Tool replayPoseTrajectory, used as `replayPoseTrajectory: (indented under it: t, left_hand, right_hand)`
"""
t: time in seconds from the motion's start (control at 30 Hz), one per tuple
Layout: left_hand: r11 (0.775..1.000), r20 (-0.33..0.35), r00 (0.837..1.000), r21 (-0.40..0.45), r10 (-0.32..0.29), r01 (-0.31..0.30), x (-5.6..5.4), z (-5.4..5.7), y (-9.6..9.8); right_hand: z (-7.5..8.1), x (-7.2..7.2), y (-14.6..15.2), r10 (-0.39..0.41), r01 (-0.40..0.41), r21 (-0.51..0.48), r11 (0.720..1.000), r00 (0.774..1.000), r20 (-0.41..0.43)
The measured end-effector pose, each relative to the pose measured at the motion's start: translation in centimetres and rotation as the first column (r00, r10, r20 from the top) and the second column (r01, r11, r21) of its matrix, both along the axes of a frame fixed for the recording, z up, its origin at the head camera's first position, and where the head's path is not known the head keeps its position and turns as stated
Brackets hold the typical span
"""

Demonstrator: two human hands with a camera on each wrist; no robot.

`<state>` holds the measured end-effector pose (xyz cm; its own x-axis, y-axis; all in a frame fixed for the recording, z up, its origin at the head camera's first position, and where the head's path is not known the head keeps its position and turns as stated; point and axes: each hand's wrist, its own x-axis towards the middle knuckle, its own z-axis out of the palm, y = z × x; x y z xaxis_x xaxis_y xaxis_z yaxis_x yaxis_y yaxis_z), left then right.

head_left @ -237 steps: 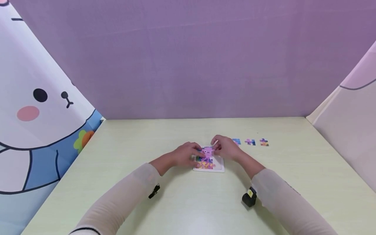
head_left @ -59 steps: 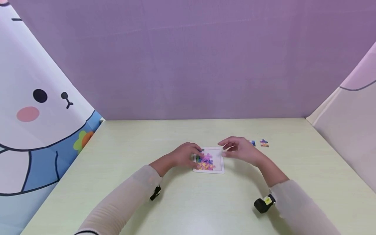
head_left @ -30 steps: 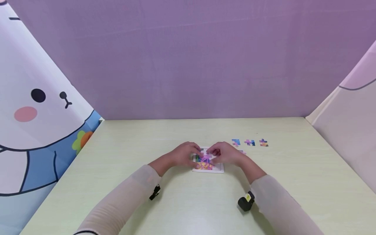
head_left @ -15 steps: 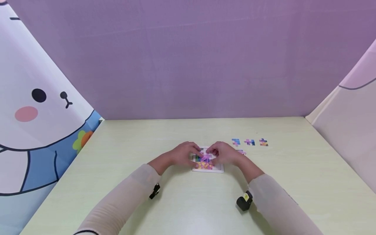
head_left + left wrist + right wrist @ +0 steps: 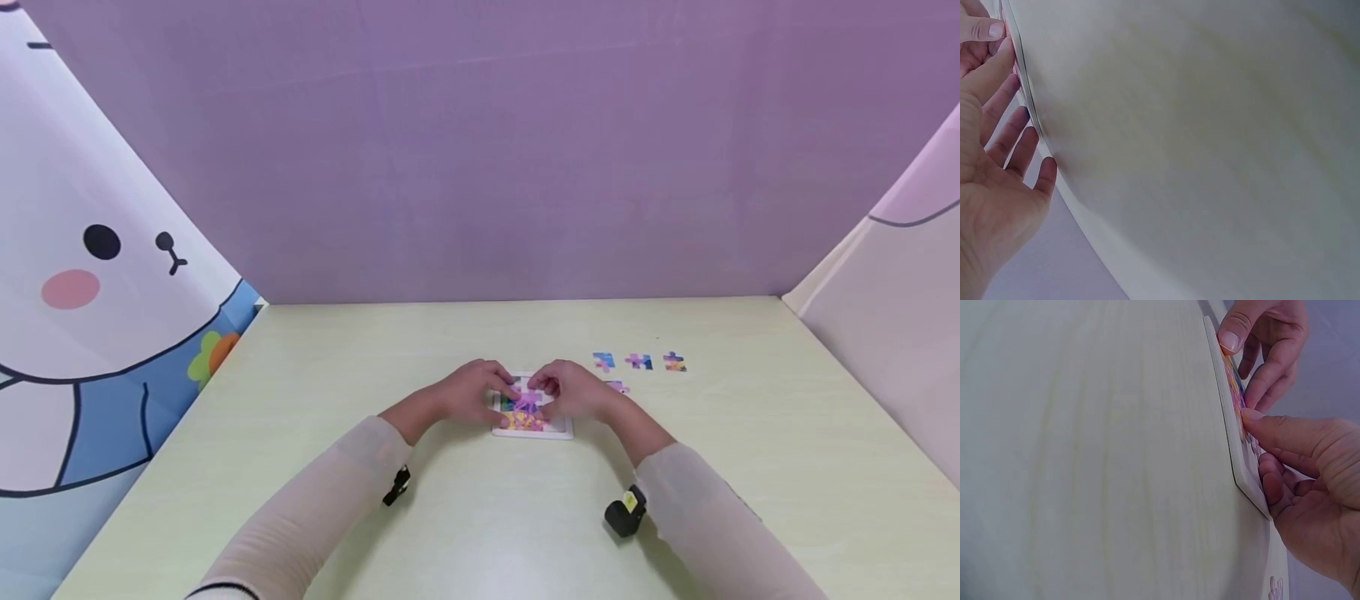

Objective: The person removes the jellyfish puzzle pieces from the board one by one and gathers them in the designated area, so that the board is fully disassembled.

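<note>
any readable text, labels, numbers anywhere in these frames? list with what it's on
None readable.
Puzzle tray and loose puzzle pieces: pictures only, no lettering visible.
Yellow tag on the wrist camera: too small to read.
Rabbit backdrop: a drawing only, no words.

The worktop (image 5: 315, 392) is pale yellow-green with a faint wood grain. Near its middle lies a white puzzle tray (image 5: 558, 431), flat on the surface. To the right and a little farther, three loose puzzle pieces (image 5: 638, 362) lie in a row, apart from each other. A fourth piece (image 5: 617, 387) lies between this row and the tray.
</note>
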<state>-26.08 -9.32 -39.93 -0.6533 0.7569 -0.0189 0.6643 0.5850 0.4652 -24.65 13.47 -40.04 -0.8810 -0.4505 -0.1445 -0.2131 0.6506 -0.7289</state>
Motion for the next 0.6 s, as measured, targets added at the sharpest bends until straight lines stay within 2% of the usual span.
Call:
replayPoseTrajectory:
  t: [0.17,0.4,0.6]
  left_hand:
    - [1.000,-0.002,1.000,0.000,-0.006,0.006,-0.01,-0.01,0.02]
    - [1.000,-0.011,1.000,0.004,-0.021,0.021,-0.03,-0.02,-0.01]
    - [1.000,-0.002,1.000,0.004,-0.010,0.010,0.05,0.05,-0.06]
  right_hand:
    - [-0.06,-0.10,-0.04,0.003,-0.003,0.005,1.000,1.000,0.005]
    - [0.07,0.05,-0.26,-0.028,0.030,-0.038,0.999,0.998,0.057]
    - [0.07,0.21,0.11,-0.013,0.014,-0.115,0.993,1.000,0.017]
